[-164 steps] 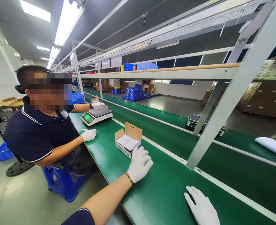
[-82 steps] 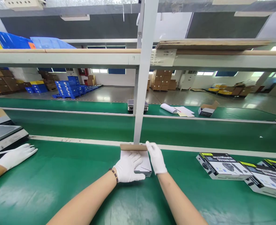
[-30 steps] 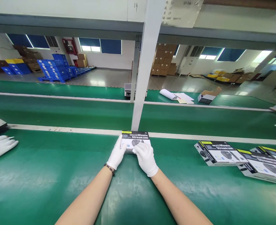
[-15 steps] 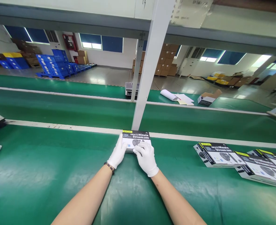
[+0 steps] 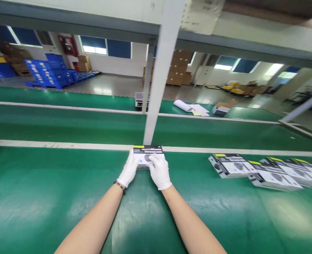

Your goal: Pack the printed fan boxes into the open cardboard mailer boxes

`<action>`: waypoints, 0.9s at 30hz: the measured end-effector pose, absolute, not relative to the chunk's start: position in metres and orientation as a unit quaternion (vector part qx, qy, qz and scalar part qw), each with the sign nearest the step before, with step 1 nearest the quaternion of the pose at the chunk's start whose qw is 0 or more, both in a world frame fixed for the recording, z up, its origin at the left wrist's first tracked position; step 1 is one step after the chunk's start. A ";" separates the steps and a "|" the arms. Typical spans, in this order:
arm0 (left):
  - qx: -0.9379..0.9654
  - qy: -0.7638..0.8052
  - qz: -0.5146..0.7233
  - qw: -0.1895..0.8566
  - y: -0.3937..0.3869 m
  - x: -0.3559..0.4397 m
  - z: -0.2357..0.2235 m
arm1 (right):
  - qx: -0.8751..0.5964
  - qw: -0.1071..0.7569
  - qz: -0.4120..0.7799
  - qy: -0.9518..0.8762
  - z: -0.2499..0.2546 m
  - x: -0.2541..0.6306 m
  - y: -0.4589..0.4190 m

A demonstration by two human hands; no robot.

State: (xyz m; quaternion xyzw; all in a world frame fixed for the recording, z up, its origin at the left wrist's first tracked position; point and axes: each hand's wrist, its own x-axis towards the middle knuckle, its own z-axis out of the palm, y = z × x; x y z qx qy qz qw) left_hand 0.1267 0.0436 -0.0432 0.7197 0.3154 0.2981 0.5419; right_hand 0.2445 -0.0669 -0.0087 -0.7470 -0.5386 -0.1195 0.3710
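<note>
Closest to you are your bare forearms, with a beaded bracelet (image 5: 119,186) on the left wrist. Both hands wear white gloves and they're just a little apart, one on each side of the box (image 5: 152,148). Your left hand (image 5: 128,171) has its left edge, thumb over the top. Your right hand (image 5: 159,171) sits on the front right part with fingers bent; can't tell if it's gripping or just pressing. The box lies flat on the green desk (image 5: 92,197), printed face up, right by the white strip (image 5: 73,145) and the foot of the white post (image 5: 160,74).

Off to your right there's a bunch of similar boxes (image 5: 275,176), bit blurry. Across the way you've got a scale (image 5: 138,100), some papers (image 5: 199,109) and an open carton (image 5: 222,108). Way back are stacked blue crates (image 5: 46,72) and brown cartons (image 5: 179,67).
</note>
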 end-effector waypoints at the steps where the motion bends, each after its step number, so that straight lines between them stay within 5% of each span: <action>1: 0.728 0.324 0.289 0.531 0.041 0.126 -0.044 | -0.746 0.349 -0.116 -0.555 -0.004 0.240 -0.071; 10: 0.858 0.067 0.048 0.506 0.025 0.117 -0.039 | -0.852 0.131 -0.163 -0.479 -0.006 0.212 -0.135; 27: 0.871 0.176 0.003 0.458 0.017 0.120 -0.022 | -0.983 0.005 -0.098 -0.158 0.008 0.345 -0.310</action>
